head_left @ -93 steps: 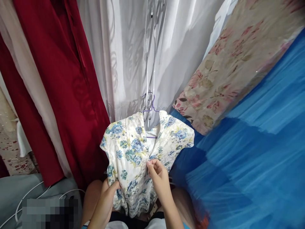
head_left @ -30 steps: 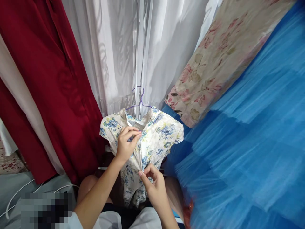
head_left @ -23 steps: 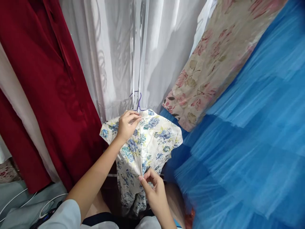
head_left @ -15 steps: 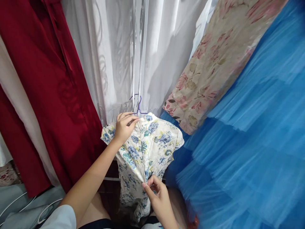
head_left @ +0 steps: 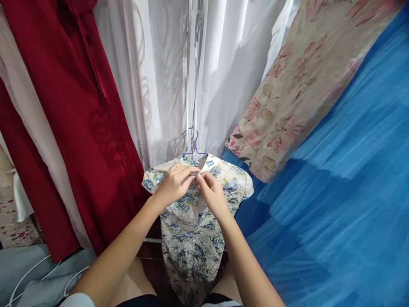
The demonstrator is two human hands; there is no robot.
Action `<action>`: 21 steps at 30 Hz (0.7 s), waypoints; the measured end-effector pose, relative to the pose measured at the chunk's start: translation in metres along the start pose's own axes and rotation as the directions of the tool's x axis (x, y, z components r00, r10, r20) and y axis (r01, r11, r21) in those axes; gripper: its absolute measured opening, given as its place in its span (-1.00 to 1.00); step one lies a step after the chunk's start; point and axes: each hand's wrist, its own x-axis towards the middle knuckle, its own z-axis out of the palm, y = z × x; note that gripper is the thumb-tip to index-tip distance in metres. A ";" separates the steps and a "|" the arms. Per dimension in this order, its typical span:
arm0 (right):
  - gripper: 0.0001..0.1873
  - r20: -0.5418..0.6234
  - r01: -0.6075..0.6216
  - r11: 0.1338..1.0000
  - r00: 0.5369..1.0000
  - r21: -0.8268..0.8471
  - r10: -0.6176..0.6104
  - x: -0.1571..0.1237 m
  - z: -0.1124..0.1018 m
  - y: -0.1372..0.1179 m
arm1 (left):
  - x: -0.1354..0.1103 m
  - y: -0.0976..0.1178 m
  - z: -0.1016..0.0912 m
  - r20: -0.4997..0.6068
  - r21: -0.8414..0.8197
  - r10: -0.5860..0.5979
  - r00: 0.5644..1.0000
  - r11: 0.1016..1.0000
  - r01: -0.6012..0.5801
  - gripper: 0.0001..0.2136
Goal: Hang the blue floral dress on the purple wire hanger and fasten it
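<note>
While left hand [head_left: 172, 185] pinches floral garment [head_left: 193, 238] at neckline, right hand [head_left: 214, 194] pinching alongside, purple hanger [head_left: 195, 147] above

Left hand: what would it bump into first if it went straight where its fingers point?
The left hand would probably bump the right hand first: their fingers are close together at the blue-flowered garment, though whether they touch is unclear.

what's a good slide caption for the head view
Left hand and right hand pinch at the front of a blue-flowered garment on a purple hanger.
</note>
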 end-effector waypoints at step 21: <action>-0.71 0.073 -0.069 0.950 0.993 -0.305 0.096 -0.022 0.028 0.043 | -0.079 -0.168 -0.044 -0.478 -0.253 -0.617 0.625 0.778 0.575 -0.90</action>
